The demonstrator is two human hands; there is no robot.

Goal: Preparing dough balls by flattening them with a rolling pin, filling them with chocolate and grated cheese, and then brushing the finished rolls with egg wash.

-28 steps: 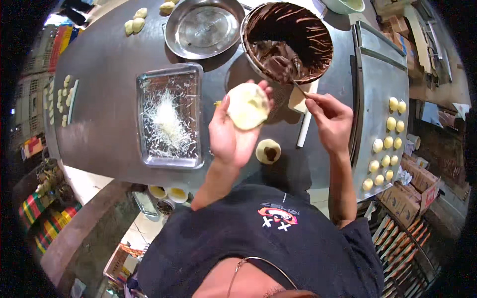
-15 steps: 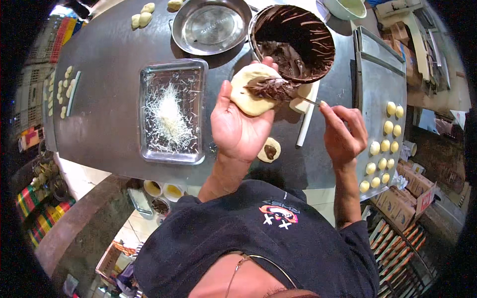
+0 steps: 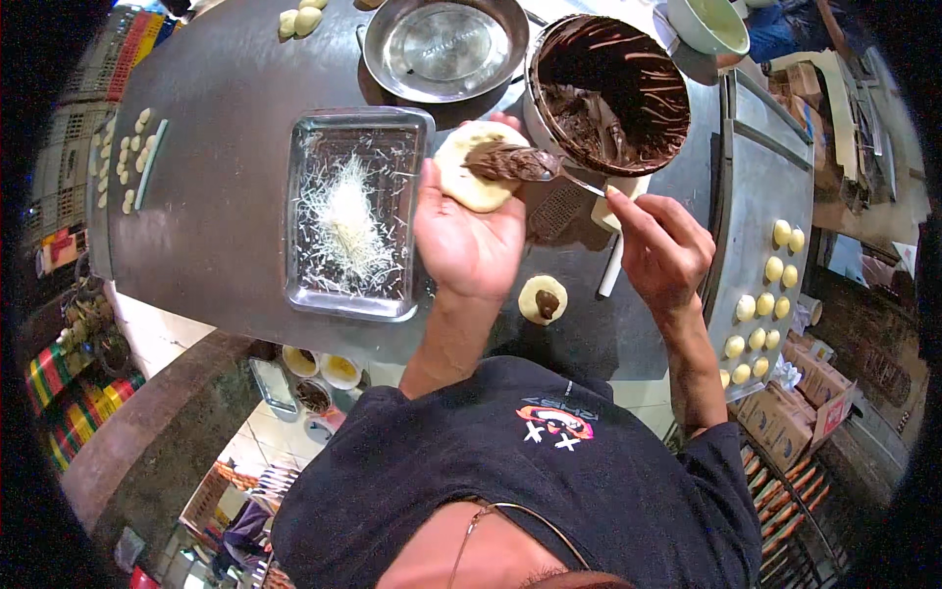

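A flat round of dough (image 3: pixel 478 193) lies across the palm and fingers of my left hand (image 3: pixel 471 253), which holds it up above the table with the thumb at its left edge. Dark chocolate filling (image 3: pixel 496 162) sits on the dough. My right hand (image 3: pixel 665 250) pinches the handle of a metal spoon (image 3: pixel 586 185). The spoon's bowl, smeared with chocolate, touches the filling at the dough's right edge. A second dough round (image 3: pixel 531 298) with a dab of chocolate rests on the table below my hands.
A chocolate-smeared bucket (image 3: pixel 679 93) stands beyond my hands, beside a round metal pan (image 3: pixel 446 83). Left is a tray (image 3: pixel 304 285) of shredded white topping. A white rod (image 3: pixel 610 273) lies near my right hand. Several dough balls (image 3: pixel 774 268) sit on the right-hand metal tray (image 3: pixel 765 172).
The spoon has moved left over the dough, and its bowl now shows at the end of the filling. The whole view has shifted slightly. Both hands keep their holds.
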